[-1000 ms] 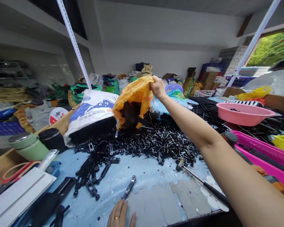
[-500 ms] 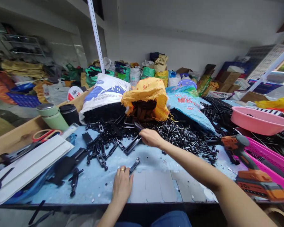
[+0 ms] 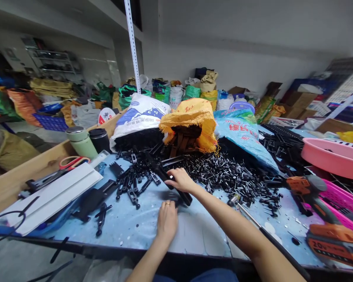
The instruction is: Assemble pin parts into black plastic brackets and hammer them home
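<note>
My right hand (image 3: 181, 181) is closed around a long black plastic bar (image 3: 184, 197), which slants over the table from the parts pile towards me. My left hand (image 3: 167, 220) rests low on the table, its fingers bent and a ring on one. A dark piece shows by its fingertips, but I cannot make out what it is. Beyond the hands lie loose black jointed plastic parts (image 3: 132, 184) and a heap of small black pieces with metal pins (image 3: 223, 168). An orange woven sack (image 3: 191, 107) lies open behind them, dark parts inside.
Right of my forearm lies a long metal-shafted tool (image 3: 250, 215), with an orange cordless drill (image 3: 320, 211) and pink basin (image 3: 332, 156) further right. At left are a white panel (image 3: 59, 196), scissors (image 3: 73, 162), a green flask (image 3: 81, 143) and a wooden side board (image 3: 26, 172).
My right hand has come back from the sack opening with the black bar. My left hand has shifted slightly forward, and the metal-shafted tool now shows. The view has turned left.
</note>
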{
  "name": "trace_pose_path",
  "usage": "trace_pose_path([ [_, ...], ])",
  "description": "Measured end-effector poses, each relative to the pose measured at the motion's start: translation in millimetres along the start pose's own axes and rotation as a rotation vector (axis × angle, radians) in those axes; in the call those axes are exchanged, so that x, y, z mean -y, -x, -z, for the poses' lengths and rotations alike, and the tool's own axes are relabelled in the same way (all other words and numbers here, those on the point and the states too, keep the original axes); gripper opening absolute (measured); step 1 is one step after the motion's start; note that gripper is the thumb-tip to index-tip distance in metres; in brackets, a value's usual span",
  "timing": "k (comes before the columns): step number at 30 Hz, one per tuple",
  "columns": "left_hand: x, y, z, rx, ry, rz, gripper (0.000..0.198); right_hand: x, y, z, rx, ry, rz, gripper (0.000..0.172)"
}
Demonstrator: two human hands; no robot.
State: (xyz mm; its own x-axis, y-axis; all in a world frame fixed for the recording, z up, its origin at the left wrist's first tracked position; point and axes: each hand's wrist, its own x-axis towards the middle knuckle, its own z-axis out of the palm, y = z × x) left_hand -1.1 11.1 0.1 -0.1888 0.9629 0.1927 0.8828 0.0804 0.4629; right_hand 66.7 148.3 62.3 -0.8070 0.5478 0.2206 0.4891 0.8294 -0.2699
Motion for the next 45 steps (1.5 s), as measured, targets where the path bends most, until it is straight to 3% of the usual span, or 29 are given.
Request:
trace_pose_path([
  [4, 12, 4, 6.5, 0.04, 0.341, 0.022, 0.03, -13, 34, 7, -0.163, -0.962, -0.234, 0.035],
  [7, 17, 8, 14.1, 0.138, 0.62, 0.139, 0.039, -19, 58, 11, -0.265, -1.25, -0.367, 0.045],
  [11, 17, 14, 22.9, 0.151, 0.682, 0.238, 0.049, -16, 100, 24, -0.339, -1.05, -0.427, 0.03],
  [13, 17, 19, 25.9, 0.095, 0.624, 0.198, 0.041, -8, 127, 29, -0.219, -0.843, -0.394, 0.028],
  [15, 18, 23, 27.7, 0.018, 0.584, 0.142, 0.035, 4, 151, 28, 0.0, -0.638, -0.351, 0.027],
  [17, 17, 26, 28.5, -0.032, 0.578, 0.15, 0.04, 16, 166, 20, 0.165, -0.412, -0.304, 0.03],
  [20, 12, 30, 30.5, 0.004, 0.622, 0.253, 0.053, 32, 167, 2, 0.196, -0.175, -0.21, 0.046],
  [22, 9, 31, 33.7, 0.045, 0.67, 0.291, 0.055, 38, 160, -6, 0.107, -0.21, -0.144, 0.046],
  [24, 9, 32, 38.2, 0.051, 0.703, 0.314, 0.055, 38, 158, -7, -0.082, -0.361, -0.121, 0.049],
  [27, 17, 33, 44.3, 0.001, 0.727, 0.355, 0.056, 27, 174, 4, -0.308, -0.545, -0.166, 0.06],
  [30, 25, 36, 45.5, -0.016, 0.751, 0.374, 0.058, 12, 206, 20, -0.226, -0.533, -0.257, 0.044],
  [33, 20, 38, 43.4, 0.05, 0.764, 0.358, 0.062, 1, 231, 35, -0.092, -0.455, -0.383, 0.03],
  [37, 0, 39, 44.1, 0.121, 0.742, 0.256, 0.061, -10, 250, 43, -0.021, -0.382, -0.482, 0.03],
  [41, -9, 39, 47.5, 0.099, 0.716, 0.195, 0.057, -20, 259, 40, 0.04, -0.224, -0.534, 0.035],
  [45, -12, 40, 48.2, 0.104, 0.739, 0.188, 0.051, -10, 244, 28, 0.119, -0.105, -0.394, 0.048],
])
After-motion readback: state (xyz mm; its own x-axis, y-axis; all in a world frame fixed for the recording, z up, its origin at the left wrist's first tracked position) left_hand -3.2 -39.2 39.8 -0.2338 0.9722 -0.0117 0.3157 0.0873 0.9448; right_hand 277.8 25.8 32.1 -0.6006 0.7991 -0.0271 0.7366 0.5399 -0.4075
